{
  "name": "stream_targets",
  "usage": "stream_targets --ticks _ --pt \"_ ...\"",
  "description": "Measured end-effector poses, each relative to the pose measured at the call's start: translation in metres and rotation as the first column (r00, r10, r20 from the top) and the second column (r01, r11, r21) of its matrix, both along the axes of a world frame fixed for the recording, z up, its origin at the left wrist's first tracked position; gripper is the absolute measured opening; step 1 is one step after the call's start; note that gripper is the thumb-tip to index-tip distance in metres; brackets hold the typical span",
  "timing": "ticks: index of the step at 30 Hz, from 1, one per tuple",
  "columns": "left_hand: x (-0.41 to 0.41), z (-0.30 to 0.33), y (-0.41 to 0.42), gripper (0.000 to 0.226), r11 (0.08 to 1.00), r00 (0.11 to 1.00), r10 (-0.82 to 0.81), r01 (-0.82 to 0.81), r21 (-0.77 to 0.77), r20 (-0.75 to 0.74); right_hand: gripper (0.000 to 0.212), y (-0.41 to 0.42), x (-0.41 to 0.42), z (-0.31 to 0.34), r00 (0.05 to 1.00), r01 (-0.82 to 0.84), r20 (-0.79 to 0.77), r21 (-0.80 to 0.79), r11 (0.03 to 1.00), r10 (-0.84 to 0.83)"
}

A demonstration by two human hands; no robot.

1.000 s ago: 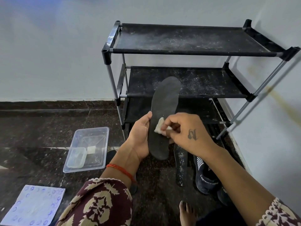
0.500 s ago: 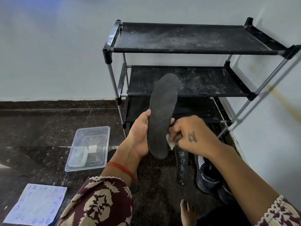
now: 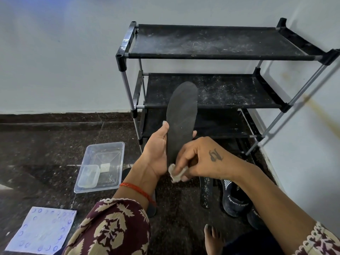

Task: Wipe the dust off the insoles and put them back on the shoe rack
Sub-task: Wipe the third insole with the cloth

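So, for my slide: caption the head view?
Left hand holds a black insole; right hand wipes its heel with a white wad.

Pale wall (image 3: 55, 52) meets a dark speckled stone floor (image 3: 46, 144).

left hand (image 3: 156, 153) gripping upright, right hand (image 3: 200, 159) apparently pinching

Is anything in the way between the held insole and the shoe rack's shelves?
Nothing visible. The left hand holds the insole upright, just in front of the shoe rack; the top and middle shelves show only dust. The right hand presses a white wipe on the insole's lower end.
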State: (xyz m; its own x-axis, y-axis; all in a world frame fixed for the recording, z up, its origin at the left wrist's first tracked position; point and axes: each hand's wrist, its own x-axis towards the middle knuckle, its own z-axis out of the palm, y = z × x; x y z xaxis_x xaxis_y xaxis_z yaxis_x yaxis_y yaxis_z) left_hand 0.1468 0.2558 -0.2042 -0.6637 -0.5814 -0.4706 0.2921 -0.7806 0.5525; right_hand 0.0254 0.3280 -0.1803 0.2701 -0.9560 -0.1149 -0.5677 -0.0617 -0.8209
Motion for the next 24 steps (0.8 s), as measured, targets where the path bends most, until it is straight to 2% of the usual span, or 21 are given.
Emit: stream_targets --ticks 3,6,7,9,11,14,18,21,24 --pt "-0.001 -0.002 -0.001 0.063 1.0 1.0 0.011 -0.011 -0.007 0.009 0.025 0.0 -0.007 -0.002 0.983 -0.021 -0.183 0.019 1.0 0.025" --pt "0.0 -0.002 -0.003 0.061 1.0 1.0 0.012 -0.012 -0.019 0.017 0.025 -0.001 -0.017 -0.004 0.925 0.102 -0.349 -0.153 0.983 -0.151" --pt "0.001 -0.002 -0.003 0.06 1.0 1.0 0.015 -0.014 -0.02 0.006 0.025 -0.001 -0.019 -0.006 0.906 0.179 -0.337 -0.247 0.952 -0.258" --pt "0.001 0.0 -0.003 0.057 1.0 1.0 0.021 -0.022 -0.021 -0.012 0.022 -0.003 -0.017 -0.006 0.899 0.314 -0.188 -0.351 0.882 -0.395" --pt "0.0 0.001 -0.001 0.056 0.999 1.0 0.017 -0.018 -0.033 -0.013 0.021 -0.003 -0.009 -0.005 0.932 0.33 -0.048 -0.3 0.895 -0.36" --pt "0.0 0.0 0.0 0.056 1.0 1.0 0.02 -0.02 -0.004 -0.001 0.02 -0.003 0.0 -0.006 0.98 0.171 -0.065 -0.191 0.967 -0.186" --pt "0.001 0.0 -0.001 0.06 0.999 0.999 0.029 -0.029 0.029 -0.016 0.016 -0.001 -0.001 -0.002 1.0 0.02 -0.017 -0.038 0.999 -0.02" --pt "-0.001 0.002 0.001 0.061 0.999 0.999 0.024 -0.023 0.035 -0.025 0.017 0.001 -0.004 -0.001 0.987 -0.039 -0.158 0.033 0.999 0.044" --pt "-0.001 0.001 0.0 0.06 0.999 0.999 0.024 -0.023 0.03 -0.035 0.021 0.001 -0.014 0.0 0.907 0.023 -0.418 -0.061 0.998 -0.047"
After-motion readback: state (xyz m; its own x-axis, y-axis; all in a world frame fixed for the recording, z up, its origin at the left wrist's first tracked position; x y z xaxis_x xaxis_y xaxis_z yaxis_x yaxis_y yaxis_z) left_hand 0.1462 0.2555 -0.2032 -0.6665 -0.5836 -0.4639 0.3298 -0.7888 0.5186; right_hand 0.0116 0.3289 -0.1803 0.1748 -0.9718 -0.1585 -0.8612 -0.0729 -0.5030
